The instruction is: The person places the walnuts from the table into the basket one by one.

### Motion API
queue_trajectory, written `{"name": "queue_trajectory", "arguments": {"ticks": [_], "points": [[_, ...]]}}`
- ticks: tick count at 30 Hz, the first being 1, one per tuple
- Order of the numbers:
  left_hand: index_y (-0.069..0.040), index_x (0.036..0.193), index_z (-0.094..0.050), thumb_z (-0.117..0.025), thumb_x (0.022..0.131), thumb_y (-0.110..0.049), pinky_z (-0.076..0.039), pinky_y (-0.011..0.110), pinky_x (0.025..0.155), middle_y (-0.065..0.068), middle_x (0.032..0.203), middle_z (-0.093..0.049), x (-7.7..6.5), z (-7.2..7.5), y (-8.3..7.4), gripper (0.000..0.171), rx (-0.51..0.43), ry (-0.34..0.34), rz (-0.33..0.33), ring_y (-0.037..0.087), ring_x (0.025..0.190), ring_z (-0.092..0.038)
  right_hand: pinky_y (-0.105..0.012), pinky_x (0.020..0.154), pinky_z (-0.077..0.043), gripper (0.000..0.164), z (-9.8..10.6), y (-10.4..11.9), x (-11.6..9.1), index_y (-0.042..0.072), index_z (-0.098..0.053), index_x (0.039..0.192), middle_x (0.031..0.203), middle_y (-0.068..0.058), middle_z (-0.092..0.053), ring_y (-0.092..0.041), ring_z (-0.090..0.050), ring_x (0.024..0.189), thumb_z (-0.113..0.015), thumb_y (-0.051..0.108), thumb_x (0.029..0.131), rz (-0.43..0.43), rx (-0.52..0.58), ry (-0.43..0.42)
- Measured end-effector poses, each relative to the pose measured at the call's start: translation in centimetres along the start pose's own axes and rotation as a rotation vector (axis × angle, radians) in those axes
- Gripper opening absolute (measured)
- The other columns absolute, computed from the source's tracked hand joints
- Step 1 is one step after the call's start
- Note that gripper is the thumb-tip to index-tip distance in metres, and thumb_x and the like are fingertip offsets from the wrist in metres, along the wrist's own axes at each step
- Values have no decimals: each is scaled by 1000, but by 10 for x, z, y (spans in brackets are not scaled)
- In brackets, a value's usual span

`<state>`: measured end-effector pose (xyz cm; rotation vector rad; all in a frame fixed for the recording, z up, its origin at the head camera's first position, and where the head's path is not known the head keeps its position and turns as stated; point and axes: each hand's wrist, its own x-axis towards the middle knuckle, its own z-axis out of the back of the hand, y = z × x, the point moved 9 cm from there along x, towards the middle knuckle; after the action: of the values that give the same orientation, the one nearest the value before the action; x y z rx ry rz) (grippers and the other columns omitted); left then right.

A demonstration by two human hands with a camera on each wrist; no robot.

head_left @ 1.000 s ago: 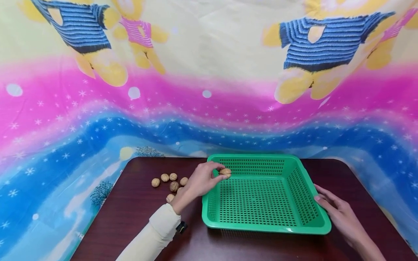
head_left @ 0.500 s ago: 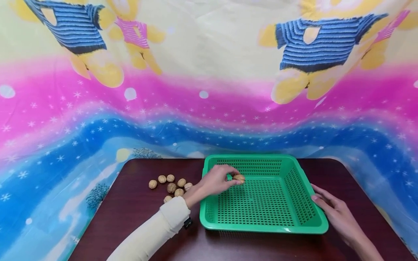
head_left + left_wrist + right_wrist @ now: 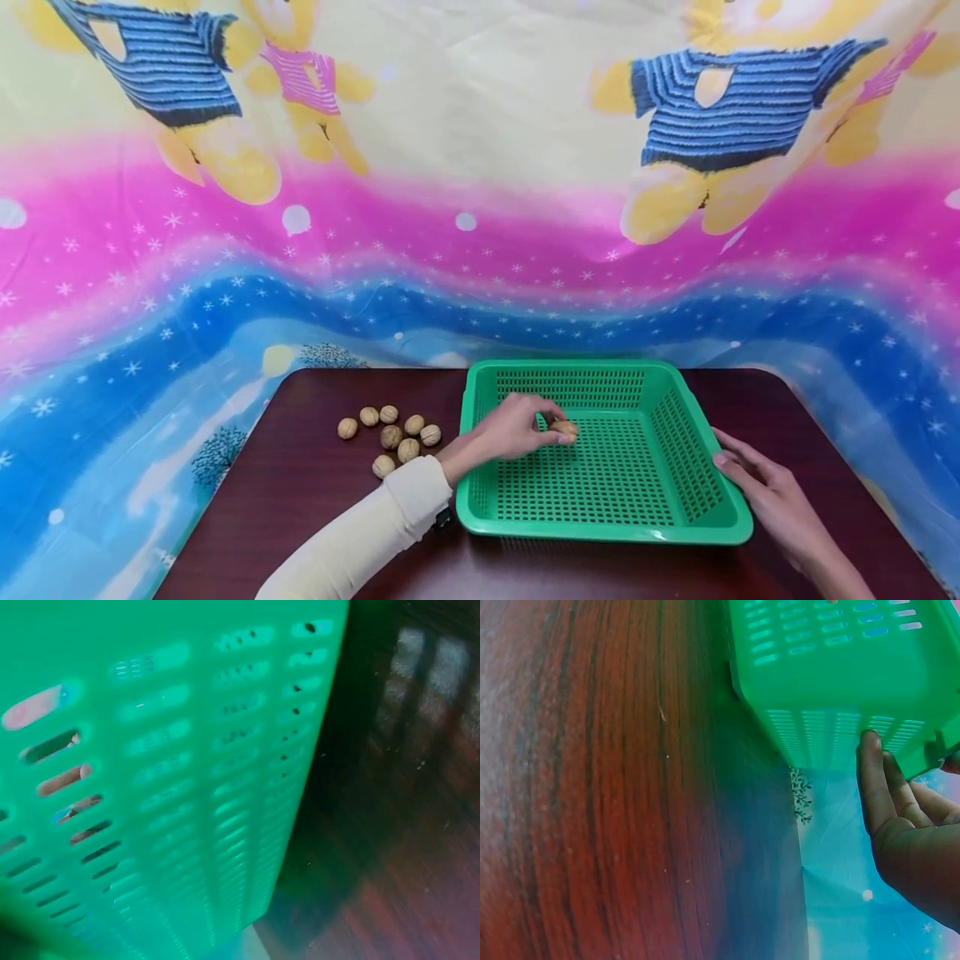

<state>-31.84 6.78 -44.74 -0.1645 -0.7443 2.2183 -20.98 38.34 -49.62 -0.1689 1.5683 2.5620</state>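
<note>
In the head view my left hand (image 3: pixel 517 427) pinches a walnut (image 3: pixel 564 430) between thumb and fingers, inside the green plastic basket (image 3: pixel 600 533). Its forearm crosses the basket's left rim. Several loose walnuts (image 3: pixel 408 451) lie in a loose cluster on the table, left of the basket. My right hand (image 3: pixel 776 492) holds the basket's right side, thumb at the rim. In the right wrist view, the fingers (image 3: pixel 874 776) lie against the basket's outer wall (image 3: pixel 840 682). The left wrist view looks onto the slotted wall (image 3: pixel 172 780), which hides the left hand.
A dark reddish-brown wooden table (image 3: pixel 300 517) carries everything. Behind it hangs a colourful cloth (image 3: pixel 465 250) printed with bears and snowflakes. The basket sits near the table's back edge, with its slotted walls standing between its inside and the loose walnuts.
The left hand has moved right and lower, from over the basket's left rim into the basket, still pinching the walnut. The right hand stays on the basket's right side.
</note>
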Motion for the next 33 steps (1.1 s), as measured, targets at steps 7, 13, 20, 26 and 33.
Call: {"name": "queue_trajectory", "arguments": {"ticks": [7,13,20,26,33], "points": [[-22,126,-79,-76,101,-40,-40,19,55,-8,112,-79,1,-12,3,31,-24,80,5,1,55,-47,-34,80,-63,76,1,-3,0,11,-22,173,143,-7,-63,5,-71,102,-48,51,114,-20,-10,-9],[-22,127,-78,-76,101,-41,-48,17,66,-6,113,-79,1,-15,5,32,-3,112,13,-3,71,-59,-33,81,-62,76,0,-5,0,11,-20,173,128,17,-64,4,-71,102,-48,50,114,-26,4,-1],[-22,127,-78,-76,101,-42,-48,18,67,-7,110,-77,-1,-18,7,33,10,136,33,-1,71,-58,-34,81,-63,76,-3,-5,2,11,-19,173,118,31,-59,3,-72,102,-48,50,114,-29,28,11],[-23,127,-78,-76,100,-42,-48,19,66,-9,109,-76,-1,-20,8,33,16,156,63,0,72,-59,-32,82,-62,77,-2,-5,3,11,-19,173,131,17,-61,9,-69,103,-47,51,114,-30,-6,11],[-21,130,-77,-75,102,-41,-46,19,65,-8,111,-78,-1,-21,7,35,44,150,39,-1,70,-58,-32,82,-62,76,-1,-5,3,11,-19,173,140,0,-64,8,-69,103,-46,52,114,-35,-25,8]]}}
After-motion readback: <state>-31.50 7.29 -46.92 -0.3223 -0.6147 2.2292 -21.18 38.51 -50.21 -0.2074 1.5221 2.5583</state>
